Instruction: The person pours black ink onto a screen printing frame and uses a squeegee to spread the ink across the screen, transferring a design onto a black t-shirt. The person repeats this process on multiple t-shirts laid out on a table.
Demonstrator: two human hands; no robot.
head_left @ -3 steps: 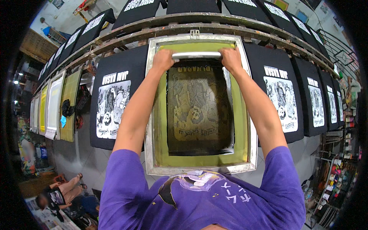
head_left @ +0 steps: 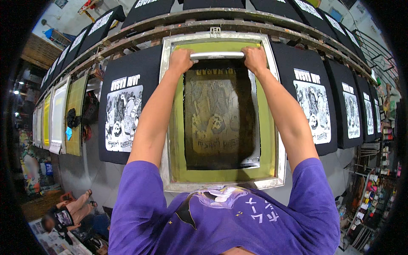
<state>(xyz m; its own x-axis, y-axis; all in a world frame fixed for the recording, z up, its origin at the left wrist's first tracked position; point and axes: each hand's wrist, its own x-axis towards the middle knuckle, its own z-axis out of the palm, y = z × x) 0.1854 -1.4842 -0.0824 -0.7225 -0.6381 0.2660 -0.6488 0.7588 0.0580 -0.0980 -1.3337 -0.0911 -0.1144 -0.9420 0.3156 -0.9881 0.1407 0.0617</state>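
My left hand [head_left: 181, 60] and my right hand [head_left: 255, 59] are closed round the two ends of a squeegee [head_left: 217, 55] with a silver bar handle. It lies across the far end of a screen-printing frame [head_left: 238, 37], pale and ink-stained at its rim. Inside the frame, yellow-green mesh [head_left: 221, 175] surrounds a dark, ink-coated rectangle [head_left: 204, 162] where a stencilled picture and lettering show through. Both my arms stretch straight forward over the frame's sides. The squeegee's blade is hidden by its handle and shadow, and whatever lies under the screen cannot be seen.
Black T-shirts with white prints lie to the left [head_left: 112, 74] and right [head_left: 293, 57], more beyond the wooden rails [head_left: 187, 28]. A hinge clamp [head_left: 215, 31] holds the frame's far edge. Spare screens [head_left: 77, 97] stand at left; a person [head_left: 63, 216] is lower left, a shelf of containers [head_left: 372, 187] lower right.
The whole view has shifted slightly, so the frame and shirts appear a little higher. My hands keep their grip on the squeegee at the frame's far end.
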